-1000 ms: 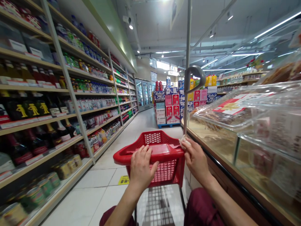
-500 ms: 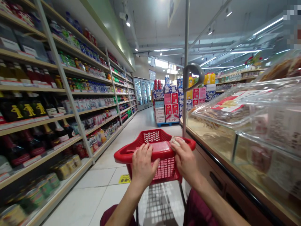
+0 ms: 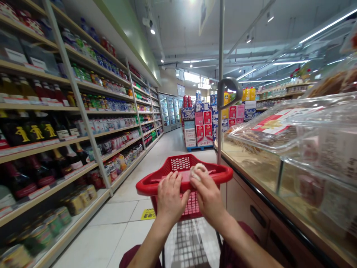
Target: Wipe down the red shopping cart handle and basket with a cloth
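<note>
A red plastic shopping cart (image 3: 147,186) stands right in front of me, its mesh basket seen through the opening behind the rim. My left hand (image 3: 170,195) rests over the near rim, fingers curled across the top and thumb below on the near side. In my right hand (image 3: 208,195) is a crumpled white cloth (image 3: 200,169), pressed on the rim near its middle, close to my left thumb. The fingertips of that hand are partly hidden by the cloth. A pinkish-red flat panel (image 3: 182,176) lies behind the rim between the hands.
Shelves of bottles and cans (image 3: 108,130) line the left side. On the right runs a glass-topped counter (image 3: 251,173) bearing clear plastic food boxes (image 3: 267,126), with a metal pole (image 3: 221,56) at its corner. Stacked cartons (image 3: 203,126) stand on a blue pallet ahead; glass-door fridges (image 3: 169,108) are beyond.
My right hand and the white cloth have slid left along the rim, toward my left hand. The left hand stays about where it was on the cart.
</note>
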Demonstrator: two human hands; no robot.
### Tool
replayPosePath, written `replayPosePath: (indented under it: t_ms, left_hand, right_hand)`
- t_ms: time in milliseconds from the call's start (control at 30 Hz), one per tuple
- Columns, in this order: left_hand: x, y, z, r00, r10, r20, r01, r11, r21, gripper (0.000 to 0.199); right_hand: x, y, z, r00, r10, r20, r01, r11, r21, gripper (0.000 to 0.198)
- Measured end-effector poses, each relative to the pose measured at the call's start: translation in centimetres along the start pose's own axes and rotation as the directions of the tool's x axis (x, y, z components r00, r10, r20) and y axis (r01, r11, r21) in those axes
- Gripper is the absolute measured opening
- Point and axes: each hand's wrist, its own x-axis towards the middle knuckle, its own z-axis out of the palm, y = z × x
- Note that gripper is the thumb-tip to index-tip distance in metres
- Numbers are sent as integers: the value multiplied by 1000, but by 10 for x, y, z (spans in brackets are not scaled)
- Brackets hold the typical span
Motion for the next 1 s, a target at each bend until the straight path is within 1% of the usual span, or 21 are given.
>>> replayPosePath:
  t_ms: [67, 100, 133, 167, 267, 333, 367, 400, 467, 533, 567, 600, 700, 767, 833, 933, 967, 1000]
  left_hand:
    - [-1, -2, 0, 1000, 3, 7, -3, 1000, 5, 45]
    - [-1, -3, -1, 1000, 6, 14, -6, 1000, 7, 46]
    - [-2, -3, -2, 1000, 10, 21, -10, 1000, 8, 45]
    - [-2, -3, -3, 1000, 12, 27, -12, 1000, 7, 44]
    - [-1, -2, -4, 1000, 9, 30, -9, 1000, 4, 43]
    - [-1, 0, -4, 1000, 5, 28, -5, 1000, 9, 43]
    - [0, 1, -3, 1000, 2, 29, -3, 1000, 14, 43]
    - [0, 1, -3, 1000, 2, 30, -3, 1000, 19, 42]
    - [0, 0, -2, 999, 7, 33, -8, 1000, 25, 43]
    - [0, -1, -3, 999, 16, 38, -17, 1000, 26, 43]
    - [0, -2, -3, 999, 18, 40, -19, 999, 25, 43]
    - [0, -2, -3, 999, 20, 41, -21, 999, 24, 43]
    - [0, -1, -3, 999, 16, 35, -16, 1000, 19, 43]
    - [0, 1, -2, 1000, 10, 19, -11, 1000, 17, 42]
    - [0, 1, -1, 1000, 9, 7, -9, 1000, 19, 42]
    - [-1, -1, -1, 1000, 19, 13, -19, 1000, 20, 44]
    - [-1, -2, -1, 1000, 21, 20, -22, 1000, 20, 44]
    - [-1, -3, -2, 999, 22, 26, -23, 1000, 21, 44]
  right_hand:
    - [2, -14, 6, 993, -112, 26, 111, 993, 43, 33]
    - [2, -14, 6, 990, -138, 34, 136, 990, 47, 32]
    - [1, -8, 4, 991, -133, 33, 132, 991, 34, 33]
    - [0, 2, -1, 995, -101, 23, 101, 995, 5, 34]
    - [-4, 34, -15, 998, 64, -28, -67, 993, -95, 38]
    - [-5, 37, -18, 992, 117, -47, -122, 986, -112, 40]
    - [-4, 32, -15, 993, 110, -45, -114, 988, -101, 40]
    - [-3, 23, -11, 996, 77, -38, -80, 994, -80, 40]
    - [0, 6, -1, 999, -28, -18, 27, 999, -29, 37]
    - [2, 0, 3, 996, -87, 3, 87, 996, 0, 36]
    - [2, 4, 2, 997, -76, 7, 76, 997, -7, 37]
    - [1, 11, -1, 999, -39, 2, 39, 999, -26, 38]
    - [-3, 37, -12, 993, 114, -42, -118, 988, -99, 40]
    - [-4, 37, -13, 988, 142, -61, -148, 983, -106, 40]
    - [-4, 20, -5, 995, 83, -56, -86, 994, -71, 39]
    - [-2, -6, 6, 997, -65, -27, 66, 998, 16, 36]
    - [-2, -8, 7, 995, -95, -15, 96, 995, 34, 35]
    - [-3, -4, 5, 995, -100, -9, 100, 994, 38, 35]
